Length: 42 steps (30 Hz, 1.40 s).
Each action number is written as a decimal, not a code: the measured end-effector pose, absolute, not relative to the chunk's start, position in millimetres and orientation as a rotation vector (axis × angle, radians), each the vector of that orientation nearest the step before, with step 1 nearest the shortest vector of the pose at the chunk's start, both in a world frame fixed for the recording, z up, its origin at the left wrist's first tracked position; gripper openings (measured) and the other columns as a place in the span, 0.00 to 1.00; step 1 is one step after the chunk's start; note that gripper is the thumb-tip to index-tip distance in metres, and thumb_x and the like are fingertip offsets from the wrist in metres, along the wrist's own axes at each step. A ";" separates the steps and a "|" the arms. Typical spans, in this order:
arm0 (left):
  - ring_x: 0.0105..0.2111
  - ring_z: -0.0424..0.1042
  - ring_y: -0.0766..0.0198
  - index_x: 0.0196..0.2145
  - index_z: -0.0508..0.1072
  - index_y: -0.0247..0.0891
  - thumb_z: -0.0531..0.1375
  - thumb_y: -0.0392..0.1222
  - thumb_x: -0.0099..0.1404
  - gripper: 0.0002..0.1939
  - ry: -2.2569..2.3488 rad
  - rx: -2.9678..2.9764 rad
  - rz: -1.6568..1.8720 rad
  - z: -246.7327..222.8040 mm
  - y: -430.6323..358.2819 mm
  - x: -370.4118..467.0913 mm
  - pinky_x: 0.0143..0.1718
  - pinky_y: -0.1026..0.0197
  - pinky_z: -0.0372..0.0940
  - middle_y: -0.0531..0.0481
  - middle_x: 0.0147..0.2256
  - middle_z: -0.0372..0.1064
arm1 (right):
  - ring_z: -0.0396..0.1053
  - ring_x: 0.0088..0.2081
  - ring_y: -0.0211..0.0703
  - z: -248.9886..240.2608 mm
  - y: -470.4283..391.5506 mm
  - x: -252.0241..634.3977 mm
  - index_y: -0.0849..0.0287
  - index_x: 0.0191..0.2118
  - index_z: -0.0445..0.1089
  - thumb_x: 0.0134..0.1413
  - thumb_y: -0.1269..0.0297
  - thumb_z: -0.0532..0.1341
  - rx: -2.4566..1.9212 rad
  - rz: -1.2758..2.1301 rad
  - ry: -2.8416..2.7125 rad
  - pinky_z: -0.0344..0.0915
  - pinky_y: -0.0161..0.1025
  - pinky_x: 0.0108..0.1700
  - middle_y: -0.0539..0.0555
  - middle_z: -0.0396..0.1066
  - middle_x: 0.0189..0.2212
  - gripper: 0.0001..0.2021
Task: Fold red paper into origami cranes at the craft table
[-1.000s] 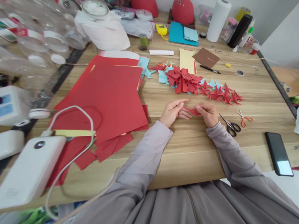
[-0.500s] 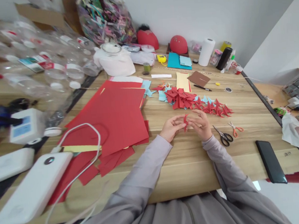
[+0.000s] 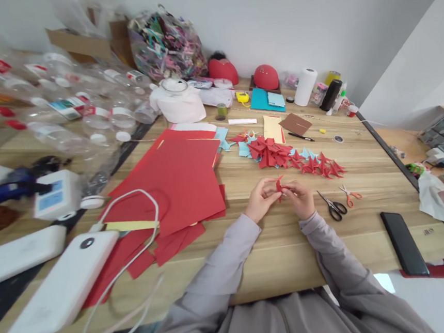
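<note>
Above the table's near middle, a small red origami crane [image 3: 279, 184] is pinched between my two hands, its pointed tips sticking up and down. My left hand [image 3: 262, 198] grips it from the left with thumb and fingers. From the right, my right hand [image 3: 300, 197] pinches its other side, and the fingers partly cover the paper. Just beyond the hands lies a heap of red folded-paper cranes [image 3: 269, 153], with light blue ones [image 3: 307, 154] among them. Black-handled scissors [image 3: 334, 206] and orange-handled scissors [image 3: 350, 194] rest right of my right hand.
Large red paper sheets [image 3: 169, 181] lie on the left, beside a white power bank [image 3: 65, 284] with a looping cable. Plastic bottles [image 3: 97, 120] crowd the far left. A black phone [image 3: 403, 243] lies near the right edge. Brown paper [image 3: 296, 123] and a pen [image 3: 301, 137] lie farther back.
My right hand's raised fingers have come down and closed nearer the red origami crane. The crane's upper tip now shows above the fingers. The whole view has shifted slightly.
</note>
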<state>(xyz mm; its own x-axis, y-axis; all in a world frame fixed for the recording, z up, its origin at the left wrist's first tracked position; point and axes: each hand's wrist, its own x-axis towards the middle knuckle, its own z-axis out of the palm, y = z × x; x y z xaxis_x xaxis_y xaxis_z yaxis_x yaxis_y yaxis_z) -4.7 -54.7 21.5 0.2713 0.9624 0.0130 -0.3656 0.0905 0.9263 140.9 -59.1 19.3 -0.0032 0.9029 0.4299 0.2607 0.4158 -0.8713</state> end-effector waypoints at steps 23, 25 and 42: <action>0.28 0.72 0.64 0.31 0.78 0.34 0.67 0.41 0.46 0.13 1.024 1.287 1.221 6.0 -50.2 -5.6 0.33 0.61 0.69 0.44 0.33 0.76 | 0.72 0.33 0.42 25.5 -61.3 149.2 0.54 0.35 0.77 0.51 0.64 0.63 -1.039 0.627 -1.738 0.70 0.40 0.36 0.55 0.75 0.30 0.06; 0.27 0.73 0.65 0.30 0.77 0.34 0.68 0.42 0.45 0.14 0.980 1.212 1.186 7.1 -50.3 -6.2 0.32 0.62 0.69 0.45 0.31 0.76 | 0.72 0.33 0.42 27.9 -62.1 149.9 0.54 0.34 0.76 0.52 0.63 0.63 -1.055 0.636 -1.729 0.70 0.40 0.36 0.54 0.75 0.30 0.06; 0.28 0.75 0.61 0.29 0.77 0.34 0.69 0.46 0.44 0.16 0.991 1.194 1.141 10.0 -51.9 -9.0 0.33 0.59 0.71 0.45 0.30 0.76 | 0.73 0.32 0.42 33.2 -65.9 151.3 0.57 0.36 0.74 0.54 0.67 0.58 -1.019 0.635 -1.819 0.70 0.40 0.35 0.55 0.76 0.31 0.07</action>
<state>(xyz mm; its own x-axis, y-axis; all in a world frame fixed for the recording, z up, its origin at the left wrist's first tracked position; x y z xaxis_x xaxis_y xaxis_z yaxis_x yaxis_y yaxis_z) -9.0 -51.9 10.0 0.1698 0.9854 0.0126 -0.1254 0.0089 0.9921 151.3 -65.9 33.2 -0.2279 0.8525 0.4705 0.3742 0.5227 -0.7660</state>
